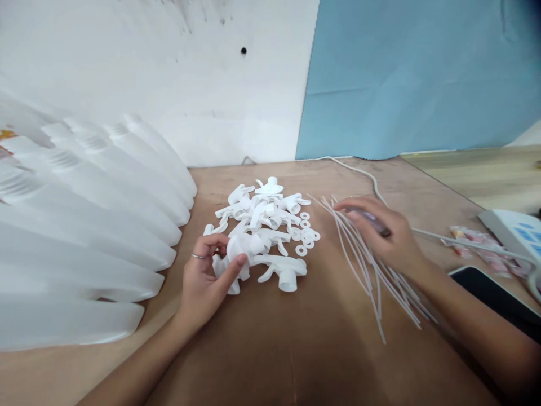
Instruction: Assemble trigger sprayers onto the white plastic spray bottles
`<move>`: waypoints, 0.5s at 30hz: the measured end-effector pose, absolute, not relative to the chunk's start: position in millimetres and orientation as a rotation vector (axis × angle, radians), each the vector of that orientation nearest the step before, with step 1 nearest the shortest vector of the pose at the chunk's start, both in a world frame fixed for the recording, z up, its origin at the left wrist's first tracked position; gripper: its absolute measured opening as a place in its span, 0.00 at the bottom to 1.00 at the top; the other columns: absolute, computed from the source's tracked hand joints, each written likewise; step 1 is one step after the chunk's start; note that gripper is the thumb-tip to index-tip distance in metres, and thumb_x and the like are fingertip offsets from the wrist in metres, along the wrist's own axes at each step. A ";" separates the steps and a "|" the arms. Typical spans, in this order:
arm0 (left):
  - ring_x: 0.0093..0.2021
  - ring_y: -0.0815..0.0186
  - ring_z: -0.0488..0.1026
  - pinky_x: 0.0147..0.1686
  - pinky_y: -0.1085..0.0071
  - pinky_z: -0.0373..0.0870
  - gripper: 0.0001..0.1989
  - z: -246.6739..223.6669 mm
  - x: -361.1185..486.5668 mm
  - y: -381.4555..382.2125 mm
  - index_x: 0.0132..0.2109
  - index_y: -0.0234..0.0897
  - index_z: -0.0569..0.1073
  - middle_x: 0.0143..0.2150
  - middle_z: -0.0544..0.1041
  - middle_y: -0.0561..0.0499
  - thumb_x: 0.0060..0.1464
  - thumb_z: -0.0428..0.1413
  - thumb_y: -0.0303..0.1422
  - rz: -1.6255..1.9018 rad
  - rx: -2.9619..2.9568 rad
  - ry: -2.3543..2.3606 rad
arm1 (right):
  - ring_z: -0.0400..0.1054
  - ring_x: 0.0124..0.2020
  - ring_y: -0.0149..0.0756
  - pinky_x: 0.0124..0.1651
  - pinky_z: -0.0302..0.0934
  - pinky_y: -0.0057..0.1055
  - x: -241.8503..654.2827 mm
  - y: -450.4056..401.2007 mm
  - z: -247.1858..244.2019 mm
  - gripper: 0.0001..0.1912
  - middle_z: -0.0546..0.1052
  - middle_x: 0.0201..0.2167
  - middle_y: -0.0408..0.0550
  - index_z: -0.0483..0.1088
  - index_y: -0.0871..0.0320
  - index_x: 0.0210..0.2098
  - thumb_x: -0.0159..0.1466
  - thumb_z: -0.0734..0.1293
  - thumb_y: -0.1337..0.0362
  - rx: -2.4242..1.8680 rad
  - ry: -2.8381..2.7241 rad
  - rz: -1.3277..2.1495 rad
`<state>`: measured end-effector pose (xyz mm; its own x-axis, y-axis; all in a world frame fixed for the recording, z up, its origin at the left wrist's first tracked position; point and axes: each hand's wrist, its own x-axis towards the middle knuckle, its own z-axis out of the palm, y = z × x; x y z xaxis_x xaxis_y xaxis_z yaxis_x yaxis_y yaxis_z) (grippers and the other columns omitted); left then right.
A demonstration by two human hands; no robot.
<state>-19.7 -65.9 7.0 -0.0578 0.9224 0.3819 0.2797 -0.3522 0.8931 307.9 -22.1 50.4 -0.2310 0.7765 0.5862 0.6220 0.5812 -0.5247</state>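
Note:
My left hand point(211, 276) is closed round a white trigger spray head point(245, 246), thumb and fingers gripping it at the near left edge of a pile of similar spray heads point(266, 211). A dark, pen-like tool point(369, 221) lies in my right hand point(389, 237), its near end jutting past the palm; blur hides its exact kind. My right fingertips are at the far ends of a bundle of thin white tubes point(363, 262) spread on the table. I cannot tell whether they grip a tube. Small white ring washers point(305, 239) lie between the pile and the tubes.
Large white plastic bottles point(105, 225) lie in a row along the left. Farther right are a dark phone-like slab point(499, 299), small wrapped packets point(486, 248) and a white device with blue buttons point(519, 231). A pale cable point(372, 180) crosses the wooden table point(270, 349) near the wall.

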 end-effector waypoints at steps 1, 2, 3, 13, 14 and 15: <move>0.39 0.67 0.68 0.40 0.71 0.66 0.15 7.3 -19.0 -65.3 0.49 0.43 0.67 0.39 0.70 0.53 0.58 0.62 0.37 1.457 1.594 1.263 | 0.72 0.44 0.41 0.48 0.62 0.38 319.0 -20.5 51.5 0.11 0.79 0.42 0.51 0.73 0.52 0.49 0.70 0.62 0.62 -1.199 -1.837 0.205; 0.39 0.67 0.69 0.40 0.71 0.67 0.17 7.9 -18.3 -64.7 0.52 0.44 0.67 0.39 0.71 0.53 0.58 0.62 0.37 1.455 1.557 1.239 | 0.72 0.39 0.39 0.42 0.62 0.35 330.2 -17.6 51.5 0.12 0.79 0.39 0.51 0.71 0.53 0.52 0.71 0.62 0.62 -1.291 -1.750 0.204; 0.39 0.67 0.69 0.40 0.71 0.67 0.19 8.5 -17.8 -64.2 0.55 0.45 0.66 0.40 0.72 0.53 0.58 0.61 0.37 1.439 1.533 1.223 | 0.72 0.34 0.36 0.36 0.61 0.33 341.2 -13.6 50.1 0.14 0.79 0.37 0.51 0.68 0.54 0.54 0.70 0.63 0.61 -1.370 -1.668 0.192; 0.45 0.64 0.70 0.46 0.69 0.66 0.20 -2.5 -23.6 -61.6 0.58 0.48 0.71 0.44 0.73 0.51 0.59 0.61 0.36 1.393 1.668 1.255 | 0.73 0.41 0.46 0.48 0.60 0.39 392.8 18.1 31.4 0.09 0.81 0.36 0.54 0.74 0.58 0.37 0.63 0.66 0.59 -1.495 -1.904 -0.361; 0.44 0.64 0.70 0.45 0.70 0.66 0.19 -2.8 -23.3 -61.6 0.57 0.47 0.71 0.43 0.73 0.51 0.59 0.61 0.36 1.393 1.656 1.242 | 0.74 0.41 0.46 0.47 0.60 0.38 396.2 17.4 33.7 0.10 0.81 0.37 0.55 0.74 0.58 0.38 0.63 0.65 0.59 -1.509 -1.882 -0.425; 0.44 0.65 0.69 0.44 0.71 0.66 0.19 -2.6 -22.8 -61.7 0.57 0.47 0.71 0.43 0.73 0.51 0.59 0.61 0.36 1.396 1.643 1.233 | 0.74 0.40 0.46 0.46 0.61 0.37 400.6 16.7 36.1 0.10 0.81 0.37 0.55 0.75 0.58 0.38 0.63 0.65 0.60 -1.540 -1.859 -0.490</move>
<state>-22.8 -61.7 -2.6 -0.0074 0.9318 0.3628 0.2448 -0.3501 0.9042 400.6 16.7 36.1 -0.0836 0.7144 0.6948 0.9640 0.2346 -0.1253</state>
